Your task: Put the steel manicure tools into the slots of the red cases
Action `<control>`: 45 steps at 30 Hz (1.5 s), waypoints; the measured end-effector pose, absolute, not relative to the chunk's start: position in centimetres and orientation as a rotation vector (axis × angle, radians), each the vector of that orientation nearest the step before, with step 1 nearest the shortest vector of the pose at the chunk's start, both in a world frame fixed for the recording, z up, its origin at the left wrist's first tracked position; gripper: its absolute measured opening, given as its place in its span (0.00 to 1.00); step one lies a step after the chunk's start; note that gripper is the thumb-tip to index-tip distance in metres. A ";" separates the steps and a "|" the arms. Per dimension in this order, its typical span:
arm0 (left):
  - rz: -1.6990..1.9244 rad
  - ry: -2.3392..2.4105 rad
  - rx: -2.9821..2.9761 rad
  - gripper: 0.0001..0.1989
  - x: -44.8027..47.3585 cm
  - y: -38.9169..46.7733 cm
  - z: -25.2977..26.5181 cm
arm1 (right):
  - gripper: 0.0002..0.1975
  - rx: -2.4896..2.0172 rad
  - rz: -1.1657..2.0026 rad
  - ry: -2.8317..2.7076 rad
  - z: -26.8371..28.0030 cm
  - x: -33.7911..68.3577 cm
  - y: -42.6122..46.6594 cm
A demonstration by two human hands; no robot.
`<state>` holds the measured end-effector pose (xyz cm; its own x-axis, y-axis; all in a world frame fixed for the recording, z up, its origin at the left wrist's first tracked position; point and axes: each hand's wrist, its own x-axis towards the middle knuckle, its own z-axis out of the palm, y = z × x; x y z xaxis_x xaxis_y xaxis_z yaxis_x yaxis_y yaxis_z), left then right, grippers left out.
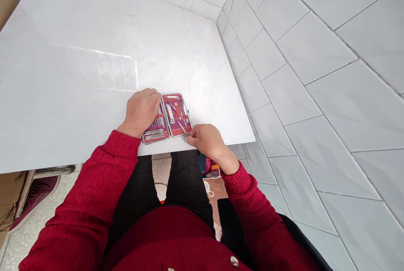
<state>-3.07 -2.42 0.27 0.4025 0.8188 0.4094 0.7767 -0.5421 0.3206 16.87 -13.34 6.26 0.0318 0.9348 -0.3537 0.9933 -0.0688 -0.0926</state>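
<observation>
An unfolded manicure case (pixel 175 131) with a red and purple lining lies near the front edge of the white table. My left hand (pixel 143 109) rests over its left half, fingers curled on the case by the hinge and hiding part of the tools. Two large nail clippers (pixel 154 134) sit low in that half. A smaller nail clipper (pixel 171 113) and several slim metal tools are held in the right half. At the lower right corner, my right hand (pixel 206 139) pinches the handle of small scissors (pixel 182 127), whose blades point up and left over the case.
The white table (pixel 78 132) reaches left and back, and tiled walls (pixel 290 90) border it behind and on the right. Below its front edge are my legs, a bag (pixel 208 166) and a cardboard box (pixel 11 195) at the left.
</observation>
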 end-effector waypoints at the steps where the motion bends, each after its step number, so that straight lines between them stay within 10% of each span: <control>1: 0.819 1.458 2.558 0.15 -3.1 -2.4 0.3 | 0.09 2.117 -0.482 2.010 6.3 16.7 -13.3; 45: 0.858 1.409 2.561 0.15 -3.0 -2.3 -0.2 | 0.11 1.975 -0.411 1.948 8.2 14.3 -11.0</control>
